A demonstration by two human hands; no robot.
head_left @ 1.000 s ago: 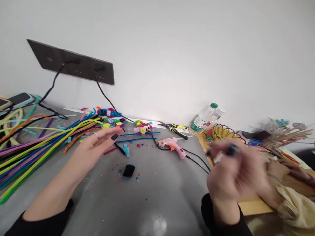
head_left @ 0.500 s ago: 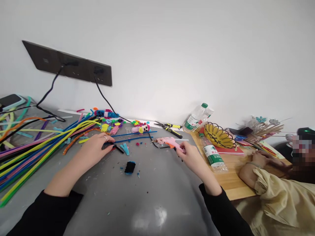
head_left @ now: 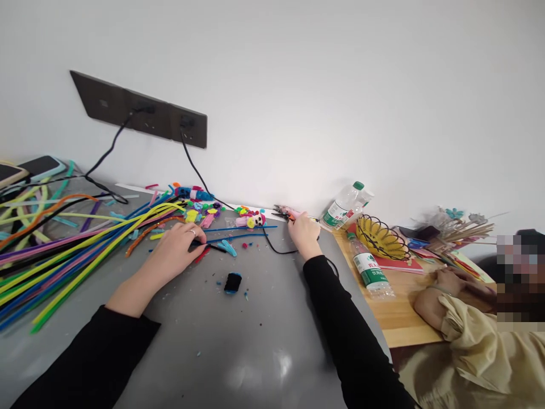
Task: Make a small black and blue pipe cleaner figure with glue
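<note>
Pink plastic was seen at the far edge of the grey table [head_left: 264,352], where a glue gun [head_left: 293,211] was held by the right hand [head_left: 304,230]. Its handle was covered by the bent fingers, so how firmly it was gripped could not be told. The gun's long axis was laid mostly from left to right, along the wall [head_left: 298,113], with the nozzle end turned to the left. It was set close by the dark-tipped pliers [head_left: 279,215], which were partly hidden by the same hand; whether the two were touching could not be made out.

The left hand [head_left: 183,241] was placed well to the left and slightly nearer, its fingers curled narrowly at the left end of the blue stems [head_left: 251,228]. A short black stem [head_left: 218,248] was partly covered by them; whether it was pinched could not be told. A small black-and-blue pad [head_left: 233,282] was positioned on the near side of both hands, between them from left to right, and was more closely neighboured by the left. On its far side, light-blue loops [head_left: 229,247] were bunched.
</note>
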